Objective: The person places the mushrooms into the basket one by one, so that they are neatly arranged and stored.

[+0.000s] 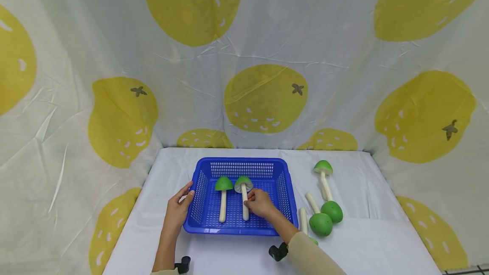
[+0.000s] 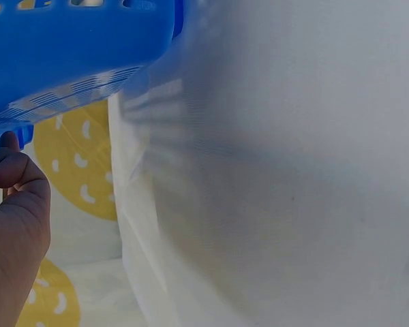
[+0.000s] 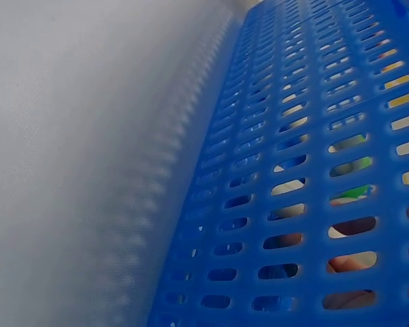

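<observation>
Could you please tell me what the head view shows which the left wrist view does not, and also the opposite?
Only the head view: the inside of the blue rectangular slotted plastic basket, green-capped mushroom-shaped objects with pale stems, two in the basket and others right of it, and the right hand, pinching one inside by its stem.

Only the left wrist view: a close look at the basket's outer wall.

Both: the basket itself, the left hand at its edge, the white cloth surface, and the lemon-printed cloth.
</observation>
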`<action>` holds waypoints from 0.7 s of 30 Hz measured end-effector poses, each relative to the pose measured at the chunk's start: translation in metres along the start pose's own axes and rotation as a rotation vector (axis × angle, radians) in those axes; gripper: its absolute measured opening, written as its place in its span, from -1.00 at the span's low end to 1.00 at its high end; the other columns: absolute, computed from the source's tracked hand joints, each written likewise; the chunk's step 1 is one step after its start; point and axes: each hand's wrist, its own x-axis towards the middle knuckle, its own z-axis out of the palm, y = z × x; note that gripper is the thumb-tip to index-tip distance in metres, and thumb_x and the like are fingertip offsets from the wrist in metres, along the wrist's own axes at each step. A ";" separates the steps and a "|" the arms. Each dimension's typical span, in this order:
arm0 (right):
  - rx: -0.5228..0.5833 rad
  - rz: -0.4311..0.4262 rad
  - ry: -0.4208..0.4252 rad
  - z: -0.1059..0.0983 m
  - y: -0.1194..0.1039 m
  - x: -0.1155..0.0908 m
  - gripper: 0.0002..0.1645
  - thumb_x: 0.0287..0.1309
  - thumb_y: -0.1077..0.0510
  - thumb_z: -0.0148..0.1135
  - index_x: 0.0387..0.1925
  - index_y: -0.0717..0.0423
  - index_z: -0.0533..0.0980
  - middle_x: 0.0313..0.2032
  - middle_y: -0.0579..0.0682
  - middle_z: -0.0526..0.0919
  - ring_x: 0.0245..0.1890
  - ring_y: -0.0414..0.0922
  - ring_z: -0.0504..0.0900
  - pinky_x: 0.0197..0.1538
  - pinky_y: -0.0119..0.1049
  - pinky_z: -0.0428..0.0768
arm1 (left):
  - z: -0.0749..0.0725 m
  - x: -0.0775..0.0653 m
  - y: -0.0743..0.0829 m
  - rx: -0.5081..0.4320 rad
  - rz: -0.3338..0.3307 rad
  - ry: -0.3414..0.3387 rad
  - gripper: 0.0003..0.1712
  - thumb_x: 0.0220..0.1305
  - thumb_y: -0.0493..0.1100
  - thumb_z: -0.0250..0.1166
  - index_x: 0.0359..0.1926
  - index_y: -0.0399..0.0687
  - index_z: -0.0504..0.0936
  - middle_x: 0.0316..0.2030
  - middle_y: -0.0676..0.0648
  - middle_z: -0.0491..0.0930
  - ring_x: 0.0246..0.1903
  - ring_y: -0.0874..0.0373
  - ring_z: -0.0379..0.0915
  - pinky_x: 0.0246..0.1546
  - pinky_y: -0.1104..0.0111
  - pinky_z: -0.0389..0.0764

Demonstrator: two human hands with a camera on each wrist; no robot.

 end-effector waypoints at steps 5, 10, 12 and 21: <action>-0.021 0.011 -0.004 0.000 0.000 0.001 -0.82 0.26 0.38 0.30 -0.14 0.36 0.50 -0.32 0.12 0.63 -0.37 -0.10 0.68 -0.25 -0.17 0.76 | 0.000 -0.013 0.025 0.002 -0.010 -0.016 -0.46 0.56 -0.05 0.18 0.48 0.01 0.44 0.16 -0.24 0.46 0.07 -0.11 0.62 -0.19 0.50 0.61; -0.039 0.016 -0.013 0.000 0.001 0.002 -0.81 0.27 0.37 0.30 -0.12 0.35 0.49 -0.32 0.12 0.65 -0.38 -0.09 0.69 -0.29 -0.22 0.75 | 0.000 -0.006 0.011 0.007 0.008 -0.004 -0.44 0.53 0.05 0.21 0.46 0.10 0.47 0.15 -0.21 0.47 0.02 -0.02 0.63 -0.18 0.50 0.60; -0.049 0.022 -0.020 0.000 0.001 0.002 -0.80 0.28 0.36 0.29 -0.11 0.34 0.49 -0.32 0.12 0.67 -0.38 -0.07 0.71 -0.31 -0.23 0.74 | 0.001 0.000 -0.001 0.009 0.008 0.009 -0.44 0.50 0.12 0.23 0.44 0.21 0.49 0.14 -0.17 0.47 -0.01 0.05 0.63 -0.16 0.50 0.61; -0.083 0.055 -0.038 0.000 0.001 0.001 -0.70 0.36 0.26 0.27 0.00 0.39 0.48 -0.31 0.14 0.68 -0.38 -0.03 0.74 -0.30 -0.20 0.75 | 0.002 0.000 -0.004 -0.002 0.035 0.032 -0.43 0.48 0.14 0.24 0.42 0.16 0.51 0.10 -0.16 0.47 -0.09 0.14 0.64 -0.21 0.46 0.64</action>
